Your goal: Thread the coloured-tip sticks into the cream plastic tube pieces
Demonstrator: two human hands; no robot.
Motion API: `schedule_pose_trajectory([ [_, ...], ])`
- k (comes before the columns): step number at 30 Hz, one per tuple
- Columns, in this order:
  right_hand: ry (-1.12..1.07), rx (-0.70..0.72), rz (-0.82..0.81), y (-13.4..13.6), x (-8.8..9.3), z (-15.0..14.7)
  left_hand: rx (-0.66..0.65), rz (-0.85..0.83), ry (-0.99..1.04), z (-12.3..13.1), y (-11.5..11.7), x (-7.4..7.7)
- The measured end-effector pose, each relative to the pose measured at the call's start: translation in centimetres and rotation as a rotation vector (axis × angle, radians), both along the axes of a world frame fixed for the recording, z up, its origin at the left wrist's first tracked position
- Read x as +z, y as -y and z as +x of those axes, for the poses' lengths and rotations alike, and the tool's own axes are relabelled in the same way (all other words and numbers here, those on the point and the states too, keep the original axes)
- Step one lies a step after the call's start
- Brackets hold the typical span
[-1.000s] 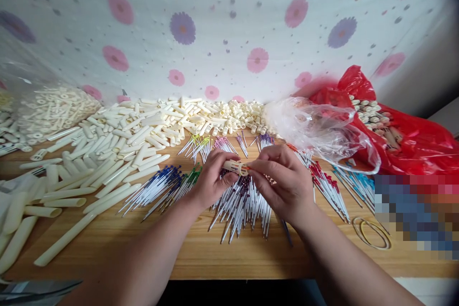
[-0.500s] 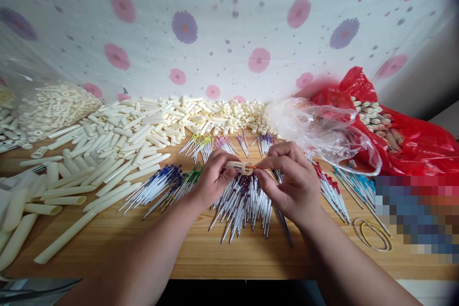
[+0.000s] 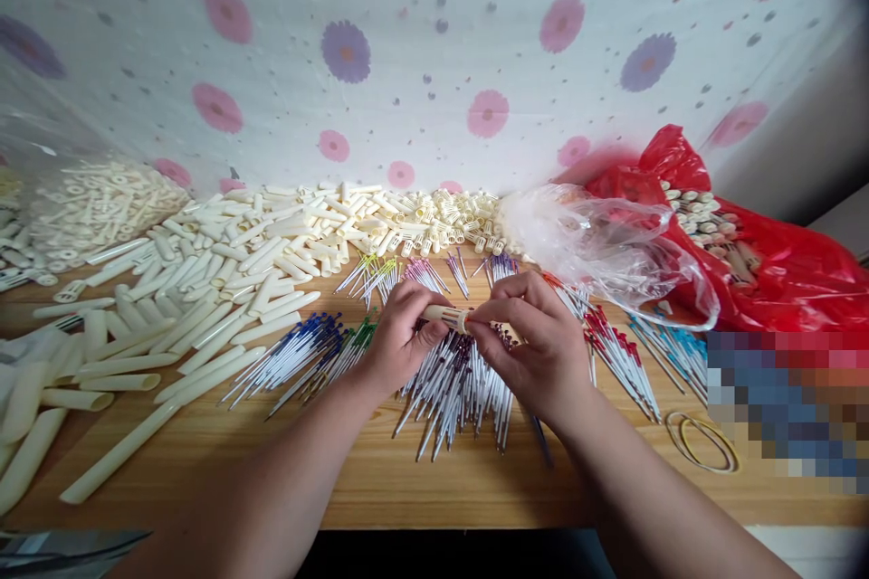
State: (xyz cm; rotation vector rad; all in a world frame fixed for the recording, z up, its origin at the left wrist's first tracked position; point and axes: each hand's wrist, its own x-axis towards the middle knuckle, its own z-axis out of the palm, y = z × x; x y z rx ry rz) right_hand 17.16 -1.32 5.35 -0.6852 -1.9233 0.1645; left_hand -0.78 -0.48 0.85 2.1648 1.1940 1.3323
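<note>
My left hand [image 3: 405, 339] is closed around a cream slotted pen part [image 3: 444, 317], held almost level with its open ring end toward the right. At that ring end, the fingers of my right hand [image 3: 536, 339] are pinched together. A trace of orange shows there, but most of the orange-ended refill is hidden by the fingers and the part. Below both hands lies a fanned pile of white pen refills [image 3: 454, 407] with dark purple ends. Blue-ended refills [image 3: 285, 357] and green-ended refills [image 3: 353, 344] lie left of my left hand; red-ended refills [image 3: 621, 362] are right of my right hand.
Cream pen barrels [image 3: 231, 262] cover the table's left and back, beside slotted parts [image 3: 462, 215]. A clear bag [image 3: 611, 244] and a red bag [image 3: 794, 267] stand at back right. Light-blue-ended refills [image 3: 672, 348] and rubber bands [image 3: 702, 443] lie on the right.
My right hand has moved slightly left, up against the ring end of the slotted part. The orange piece that showed between the fingers and the ring is now mostly out of sight.
</note>
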Motion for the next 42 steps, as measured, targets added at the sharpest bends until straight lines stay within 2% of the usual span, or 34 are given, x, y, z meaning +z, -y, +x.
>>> schedule_pose_trajectory([
  [7, -0.03, -0.005, -0.07, -0.3, -0.3, -0.1, 0.175, 0.147, -0.098, -0.2, 0.1, -0.1],
  [16, -0.172, 0.003, -0.228, 0.0, -1.4, -1.0, 0.29, 0.232, -0.137, -0.3, 0.1, -0.1],
  [23, -0.307, 0.119, -0.42, -0.5, -2.2, -1.2, 0.362, 0.245, -0.151, -0.5, 0.1, 0.1],
  [28, -0.323, 0.113, -0.469, -0.8, -2.3, -1.1, 0.341, 0.224, -0.153, -0.4, 0.2, 0.1],
  [33, -0.244, 0.088, -0.432, -1.0, -1.7, -0.7, 0.278, 0.212, -0.136, -0.4, 0.1, -0.1],
  [38, -0.155, 0.081, -0.396, -1.0, -1.2, -0.3, 0.281, 0.24, -0.146, -0.4, 0.1, -0.2],
  [42, -0.173, 0.071, -0.399, -0.8, -1.2, -0.5, 0.293, 0.252, -0.158, -0.4, 0.0, -0.3],
])
